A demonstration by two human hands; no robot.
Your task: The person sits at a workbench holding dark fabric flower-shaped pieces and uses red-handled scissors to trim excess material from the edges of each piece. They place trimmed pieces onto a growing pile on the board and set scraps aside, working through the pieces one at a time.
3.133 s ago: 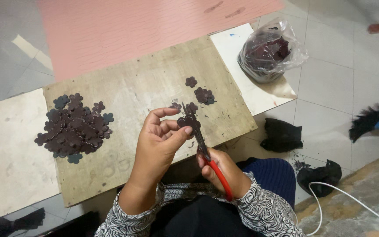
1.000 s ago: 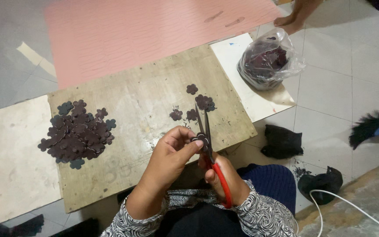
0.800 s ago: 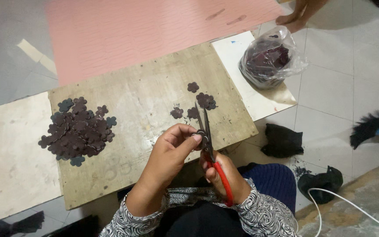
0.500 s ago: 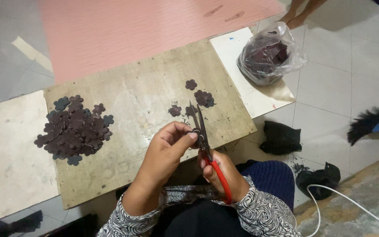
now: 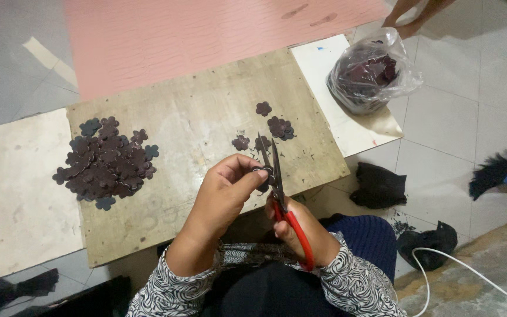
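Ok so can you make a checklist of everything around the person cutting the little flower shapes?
Surface: wooden board on pale panels on the floor.
Job's things: red-handled scissors, blades open; small dark flower piece pinched at the blades.
Clutter: big pile of cut flowers on the left, few loose flowers near the scissors, clear bag of dark pieces, dark scraps on the tiles.
Hands: left hand pinches the piece; right hand grips the scissors.
Cables: white cable at lower right.
Surroundings: pink sheet, tiled floor, another person's feet at the top.
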